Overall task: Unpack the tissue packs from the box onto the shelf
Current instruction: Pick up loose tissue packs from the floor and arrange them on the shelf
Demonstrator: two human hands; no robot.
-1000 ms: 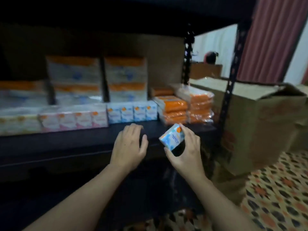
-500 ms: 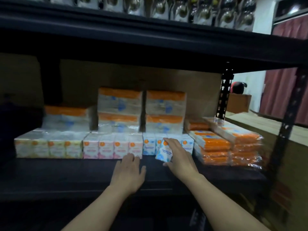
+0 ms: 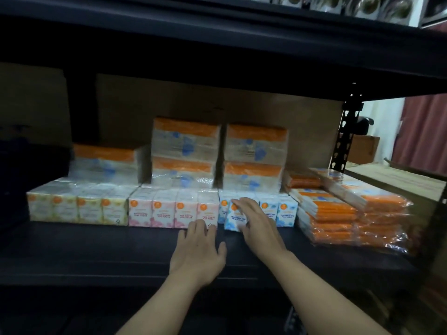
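The blue tissue pack (image 3: 235, 220) stands a little tilted on the shelf (image 3: 96, 250), gripped from above by the right hand (image 3: 260, 224), in front of the blue row (image 3: 286, 213), while the left hand (image 3: 198, 251) lies flat and spread beside it, before four pink packs (image 3: 174, 211), with four yellow packs (image 3: 77, 209) further left.

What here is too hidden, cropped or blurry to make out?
Head view only.
Brown cardboard box: cut off by the right edge and black shelf post; contents unseen.
Row of blue-and-white tissue packs: middle ones hidden by the right hand and the small blue-and-white pack it grips.
Shiny packets up top: cropped by the frame's upper edge.
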